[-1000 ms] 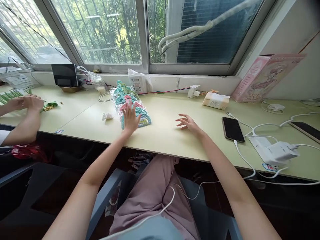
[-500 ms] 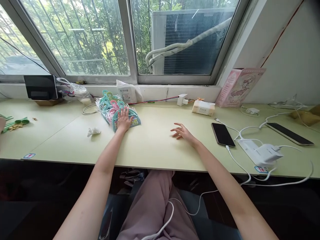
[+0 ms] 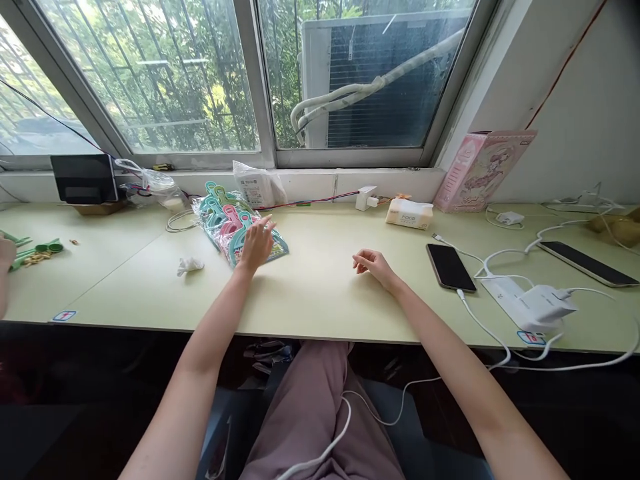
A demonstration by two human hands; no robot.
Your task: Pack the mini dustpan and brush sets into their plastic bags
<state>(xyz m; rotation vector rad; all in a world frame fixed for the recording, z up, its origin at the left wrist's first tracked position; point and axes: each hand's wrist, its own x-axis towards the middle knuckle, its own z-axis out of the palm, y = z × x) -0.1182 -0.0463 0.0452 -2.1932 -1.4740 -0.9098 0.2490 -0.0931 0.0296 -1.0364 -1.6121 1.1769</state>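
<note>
A clear plastic package of teal, green and pink hanger-shaped pieces [image 3: 231, 223] lies on the pale green table [image 3: 310, 300], left of centre. Over its right part is my left hand [image 3: 257, 243], fingers apart and slightly raised, gripping nothing. To the right, my right hand [image 3: 374, 263] hovers at or just above the bare tabletop, its fingers curled loosely together; whether anything is between them is not visible. A crumpled white tissue [image 3: 190, 266] sits left of my left forearm.
Right side: black phone [image 3: 451, 268] on a cable, white power strip [image 3: 515, 303], second dark device [image 3: 590, 263], tissue pack [image 3: 409, 214], pink box [image 3: 484, 170]. Far left: green and gold pieces [image 3: 37, 253] beside another person's hand [image 3: 6, 252]. Behind: dark screen [image 3: 84, 179], white plastic bag [image 3: 260, 185].
My left hand has lifted from lying flat on the package and shifted slightly right. The fingers of my right hand have curled in. At the far left, the other person's hand shows more.
</note>
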